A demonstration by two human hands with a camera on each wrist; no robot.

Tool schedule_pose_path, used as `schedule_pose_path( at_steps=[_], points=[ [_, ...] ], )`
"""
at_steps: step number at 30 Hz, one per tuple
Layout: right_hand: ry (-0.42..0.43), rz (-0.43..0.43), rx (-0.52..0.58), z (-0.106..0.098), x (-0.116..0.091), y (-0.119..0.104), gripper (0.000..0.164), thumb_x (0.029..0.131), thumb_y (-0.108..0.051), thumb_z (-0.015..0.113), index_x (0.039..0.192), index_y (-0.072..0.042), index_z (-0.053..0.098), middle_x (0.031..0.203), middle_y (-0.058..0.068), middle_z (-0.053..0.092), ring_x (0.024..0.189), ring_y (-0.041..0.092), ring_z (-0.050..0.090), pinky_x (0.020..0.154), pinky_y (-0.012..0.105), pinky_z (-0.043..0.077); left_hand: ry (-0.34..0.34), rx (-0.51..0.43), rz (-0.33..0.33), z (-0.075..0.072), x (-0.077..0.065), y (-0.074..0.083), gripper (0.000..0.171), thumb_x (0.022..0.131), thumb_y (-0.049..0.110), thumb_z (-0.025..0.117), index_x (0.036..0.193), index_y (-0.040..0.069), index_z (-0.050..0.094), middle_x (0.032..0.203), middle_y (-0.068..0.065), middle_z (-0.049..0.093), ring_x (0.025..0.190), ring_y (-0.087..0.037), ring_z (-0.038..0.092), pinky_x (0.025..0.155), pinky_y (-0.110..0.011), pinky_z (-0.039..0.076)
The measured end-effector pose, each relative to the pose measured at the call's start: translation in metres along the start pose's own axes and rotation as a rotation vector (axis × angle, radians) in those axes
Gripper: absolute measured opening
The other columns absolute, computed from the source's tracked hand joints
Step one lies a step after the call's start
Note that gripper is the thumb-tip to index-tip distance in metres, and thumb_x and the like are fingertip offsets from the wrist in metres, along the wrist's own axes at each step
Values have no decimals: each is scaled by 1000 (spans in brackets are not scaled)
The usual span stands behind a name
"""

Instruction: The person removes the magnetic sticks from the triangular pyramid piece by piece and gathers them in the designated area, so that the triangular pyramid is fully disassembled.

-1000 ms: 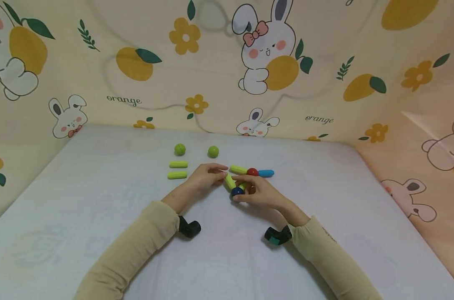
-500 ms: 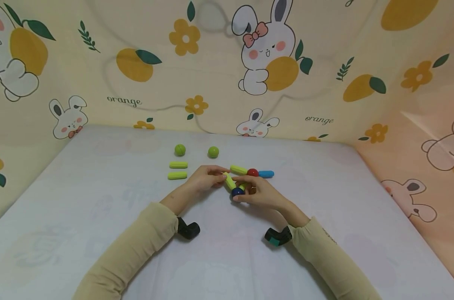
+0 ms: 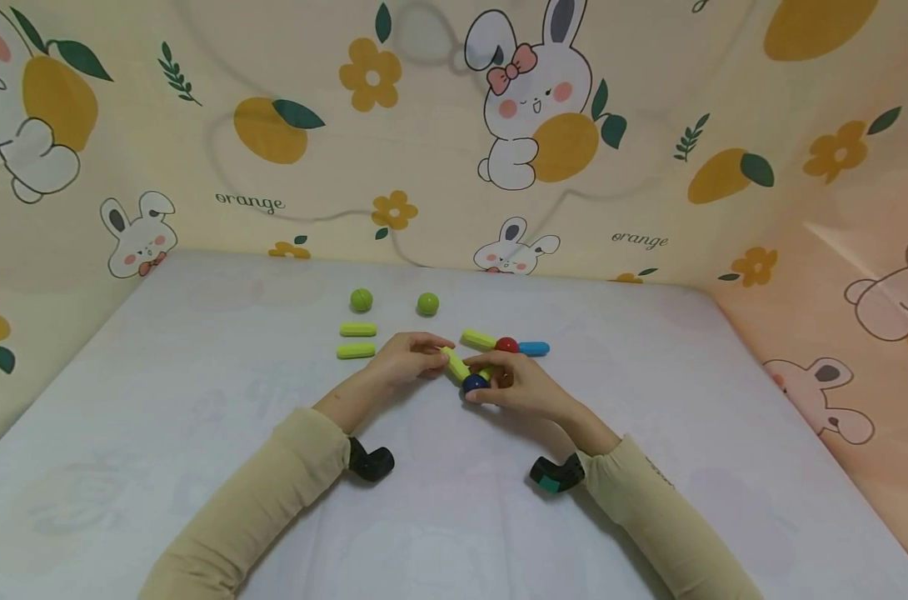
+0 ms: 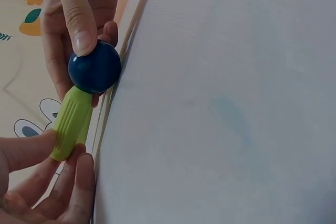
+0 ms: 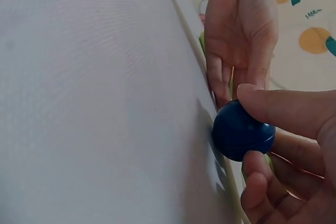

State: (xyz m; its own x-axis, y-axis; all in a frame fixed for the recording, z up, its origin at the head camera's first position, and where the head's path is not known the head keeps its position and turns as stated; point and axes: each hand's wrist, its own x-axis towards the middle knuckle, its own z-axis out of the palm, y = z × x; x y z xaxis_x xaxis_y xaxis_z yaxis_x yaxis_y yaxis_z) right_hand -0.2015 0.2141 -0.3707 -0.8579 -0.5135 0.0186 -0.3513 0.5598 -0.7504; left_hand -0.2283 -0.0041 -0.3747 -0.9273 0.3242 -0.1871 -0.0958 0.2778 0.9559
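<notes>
My left hand (image 3: pixel 409 358) pinches the free end of a yellow-green grooved stick (image 4: pixel 71 121) between thumb and fingers. The stick's other end meets a dark blue ball (image 4: pixel 94 66), which my right hand (image 3: pixel 525 383) grips with its thumb on top. Another yellow-green piece shows beside the right fingers in the head view, mostly hidden. In the right wrist view the same blue ball (image 5: pixel 242 130) sits between thumb and curled fingers. Just behind the hands lies a joined piece: a yellow-green stick (image 3: pixel 479 339), a red ball (image 3: pixel 506 345) and a blue stick (image 3: pixel 533 348).
To the left of the hands lie two yellow-green sticks, a farther stick (image 3: pixel 358 330) and a nearer stick (image 3: pixel 356 351). Farther back are a left green ball (image 3: pixel 361 300) and a right green ball (image 3: pixel 427 303). A patterned cloth wall (image 3: pixel 424 167) rises behind the white table (image 3: pixel 454 517).
The left hand has shifted slightly left, and the stick it pinches leans a little farther left. The right hand and the blue ball stay in about the same place.
</notes>
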Motion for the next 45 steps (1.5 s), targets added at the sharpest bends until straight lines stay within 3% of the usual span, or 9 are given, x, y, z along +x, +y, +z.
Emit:
schedule_pose_path(
  at_steps=[7,23,30,40,45],
  points=[
    [31,6,-20,1,-1,0,42,82,-25,76,120,-9,66,85,3,58,72,16,51,60,22,42,6,14,3,-3,-4,-1,31,91,6,63,122,0,63,109,-16,66,86,-14,64,79,-26,54],
    [119,93,-80,5,0,2,41,81,-30,78,117,-14,69,86,1,61,72,16,54,61,25,46,22,41,-51,-10,-10,-4,33,88,7,67,120,0,62,107,-14,66,82,-13,66,78,-24,53],
    [184,151,-39,4,2,1,38,82,-26,77,117,-13,69,95,5,65,70,16,55,59,24,47,13,51,-72,-12,-13,-5,31,87,7,69,116,-1,63,99,-11,67,75,-9,63,73,-22,51],
    [225,167,-9,7,6,-2,39,82,-26,77,118,-13,69,112,8,68,69,15,59,60,28,50,2,50,-69,-10,-17,-4,30,88,7,69,117,2,65,96,-9,66,73,-11,63,72,-23,52],
    [234,165,-13,9,7,-2,38,82,-25,77,117,-13,70,113,8,68,68,15,58,61,28,50,-12,46,-38,-11,-17,-6,29,89,7,67,117,1,66,93,-7,66,73,-9,62,71,-22,52]
  ],
)
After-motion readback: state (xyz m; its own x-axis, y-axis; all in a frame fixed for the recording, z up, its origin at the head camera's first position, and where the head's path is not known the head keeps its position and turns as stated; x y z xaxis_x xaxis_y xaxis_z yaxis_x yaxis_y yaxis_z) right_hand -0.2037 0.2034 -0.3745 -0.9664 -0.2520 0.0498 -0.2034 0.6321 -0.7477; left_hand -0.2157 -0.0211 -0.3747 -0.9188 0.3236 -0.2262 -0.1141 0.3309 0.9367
